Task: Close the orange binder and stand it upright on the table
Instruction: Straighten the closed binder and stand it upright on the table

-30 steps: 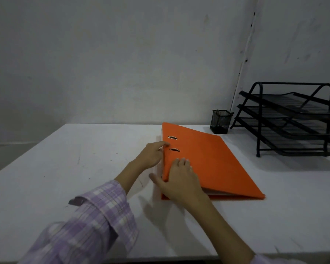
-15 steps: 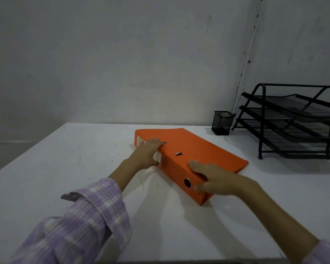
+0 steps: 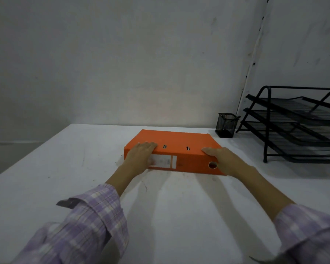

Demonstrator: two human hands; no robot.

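There was one closed orange cardboard lever-arch binder (image 3: 176,144), one white table (image 3: 65,168), one small black wire-mesh pen cup (image 3: 226,125) and one black three-tier metal mesh letter tray (image 3: 297,126). Two bare hands were counted, a left hand (image 3: 141,154) and a right hand (image 3: 224,159).

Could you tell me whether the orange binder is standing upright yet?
Not yet: the closed orange cardboard binder lies flat on the white table, spine facing the camera.
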